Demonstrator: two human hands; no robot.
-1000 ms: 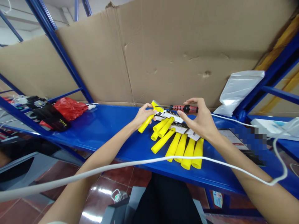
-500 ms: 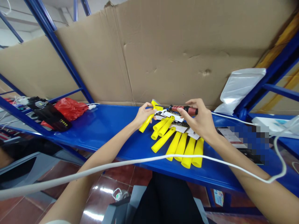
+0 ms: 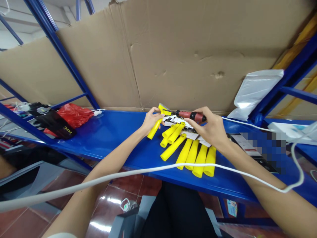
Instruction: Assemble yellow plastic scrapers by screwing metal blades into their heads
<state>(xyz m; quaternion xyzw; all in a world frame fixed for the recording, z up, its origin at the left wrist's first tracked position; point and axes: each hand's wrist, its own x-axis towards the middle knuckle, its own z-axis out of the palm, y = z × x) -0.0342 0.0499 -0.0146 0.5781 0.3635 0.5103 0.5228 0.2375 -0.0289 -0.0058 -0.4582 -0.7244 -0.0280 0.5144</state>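
My left hand (image 3: pixel 151 120) is closed around a yellow-handled tool that looks like a scraper (image 3: pixel 155 129), its head pointing up and away from me. In my right hand (image 3: pixel 213 127) is a screwdriver (image 3: pixel 189 115) with a red and black handle, held nearly level between thumb and fingers. Its thin shaft runs left to the head of the yellow tool; whether the tip sits on a screw is too small to tell. Below and between my hands lie several more tools with yellow tubular handles (image 3: pixel 173 148), fanned out toward me, their heads overlapping white labels or cards.
A blue shelf (image 3: pixel 119 127) carries everything, backed by a cardboard wall (image 3: pixel 185 59). At left are a black bottle (image 3: pixel 53 122) and a red plastic bag (image 3: pixel 75 115). A white plastic bag (image 3: pixel 257 92) leans at right. A white cable (image 3: pixel 138 171) crosses in front of my arms.
The screwdriver and my right hand have shifted slightly left. My left hand still holds the yellow tool in nearly the same place.
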